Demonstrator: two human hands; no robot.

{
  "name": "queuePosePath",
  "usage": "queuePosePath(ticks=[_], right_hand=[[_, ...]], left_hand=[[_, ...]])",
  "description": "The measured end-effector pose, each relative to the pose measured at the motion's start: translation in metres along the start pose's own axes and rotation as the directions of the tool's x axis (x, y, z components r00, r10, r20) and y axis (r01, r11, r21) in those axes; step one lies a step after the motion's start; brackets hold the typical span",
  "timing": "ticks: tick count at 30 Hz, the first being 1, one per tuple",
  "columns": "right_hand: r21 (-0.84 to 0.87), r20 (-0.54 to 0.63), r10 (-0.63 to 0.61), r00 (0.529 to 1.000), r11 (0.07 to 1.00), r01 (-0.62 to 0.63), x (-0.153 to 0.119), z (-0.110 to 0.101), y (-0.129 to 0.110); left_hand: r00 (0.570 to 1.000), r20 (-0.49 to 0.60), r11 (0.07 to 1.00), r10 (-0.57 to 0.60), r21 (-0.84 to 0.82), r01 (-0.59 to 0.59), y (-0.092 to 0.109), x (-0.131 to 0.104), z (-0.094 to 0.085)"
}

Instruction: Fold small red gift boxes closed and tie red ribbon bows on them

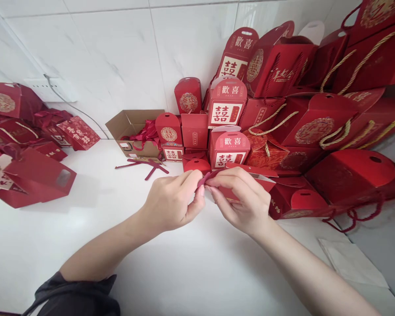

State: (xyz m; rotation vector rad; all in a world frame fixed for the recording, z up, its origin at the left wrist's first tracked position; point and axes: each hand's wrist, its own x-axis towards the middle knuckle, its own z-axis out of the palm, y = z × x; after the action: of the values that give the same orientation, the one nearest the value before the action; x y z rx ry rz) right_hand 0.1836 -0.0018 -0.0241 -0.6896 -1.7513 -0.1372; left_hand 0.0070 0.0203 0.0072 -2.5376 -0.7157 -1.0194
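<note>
Above the white table, my left hand (176, 199) and my right hand (243, 197) meet with fingertips pinched on a short dark red ribbon (206, 177). Most of the ribbon is hidden by the fingers, so its full shape does not show. Just behind my right hand lies an open red gift box (261, 181), partly covered by that hand. Left of the hands, several cut strips of dark red ribbon (148, 164) rest on the table. A cardboard box (116, 125) behind them holds a heap of red ribbon (148, 132).
Stacked red gift boxes (303, 118), some with gold rope handles, fill the right side against the tiled wall (118, 57). More red boxes (42, 175) stand at left, near a wall socket (49, 90) with a grey cable. Folded white paper (352, 261) lies at right.
</note>
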Motion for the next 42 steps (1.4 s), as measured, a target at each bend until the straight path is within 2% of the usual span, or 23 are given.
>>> queuePosePath(ticks=[3, 11, 14, 16, 18, 19, 21, 24, 26, 31, 34, 38, 42], right_hand=[[0.009, -0.05, 0.019, 0.999, 1.0, -0.019, 0.001, 0.002, -0.002], [0.046, -0.052, 0.058, 0.997, 0.997, -0.056, 0.001, 0.003, -0.004], [0.162, 0.006, 0.182, 0.983, 0.97, -0.181, 0.006, -0.003, -0.004], [0.242, 0.126, 0.336, 0.933, 0.902, -0.358, 0.01, -0.01, -0.004], [0.287, 0.256, 0.484, 0.837, 0.789, -0.544, 0.015, -0.015, -0.004], [0.304, 0.309, 0.537, 0.785, 0.726, -0.616, 0.016, -0.017, -0.003], [0.333, 0.389, 0.603, 0.696, 0.613, -0.717, 0.018, -0.019, -0.003], [0.368, 0.468, 0.637, 0.612, 0.489, -0.791, 0.019, -0.018, -0.003], [0.384, 0.505, 0.638, 0.581, 0.437, -0.813, 0.018, -0.018, -0.003], [0.398, 0.605, 0.62, 0.5, 0.308, -0.864, 0.019, -0.023, 0.001], [0.354, 0.654, 0.575, 0.491, 0.341, -0.871, 0.021, -0.027, 0.001], [0.183, 0.67, 0.568, 0.479, 0.499, -0.847, 0.023, -0.033, -0.002], [0.005, 0.58, 0.578, 0.574, 0.702, -0.712, 0.025, -0.037, -0.004]], left_hand=[[1.0, -0.005, 0.999, 0.005, 0.044, -0.005, 0.001, 0.001, 0.002], [1.0, -0.003, 0.998, 0.018, 0.057, -0.018, 0.0, 0.001, 0.004], [1.0, -0.011, 0.997, 0.002, 0.074, -0.001, -0.004, 0.002, 0.003], [1.0, -0.026, 0.991, 0.002, 0.134, 0.001, -0.007, 0.002, 0.002], [0.999, -0.043, 0.977, 0.028, 0.214, -0.018, -0.011, 0.002, 0.001], [0.996, -0.053, 0.965, 0.066, 0.256, -0.05, -0.014, 0.003, 0.001], [0.971, -0.077, 0.921, 0.227, 0.34, -0.188, -0.019, 0.003, -0.001], [0.859, -0.073, 0.794, 0.506, 0.428, -0.431, -0.027, 0.003, -0.005], [0.811, -0.054, 0.743, 0.583, 0.44, -0.505, -0.031, 0.002, -0.008], [0.803, -0.07, 0.747, 0.592, 0.421, -0.514, -0.029, 0.001, -0.011], [0.776, -0.082, 0.733, 0.626, 0.404, -0.548, -0.025, 0.0, -0.009], [0.751, -0.094, 0.72, 0.654, 0.382, -0.579, -0.021, 0.0, -0.003], [0.726, -0.079, 0.701, 0.684, 0.35, -0.622, -0.017, 0.002, 0.003]])
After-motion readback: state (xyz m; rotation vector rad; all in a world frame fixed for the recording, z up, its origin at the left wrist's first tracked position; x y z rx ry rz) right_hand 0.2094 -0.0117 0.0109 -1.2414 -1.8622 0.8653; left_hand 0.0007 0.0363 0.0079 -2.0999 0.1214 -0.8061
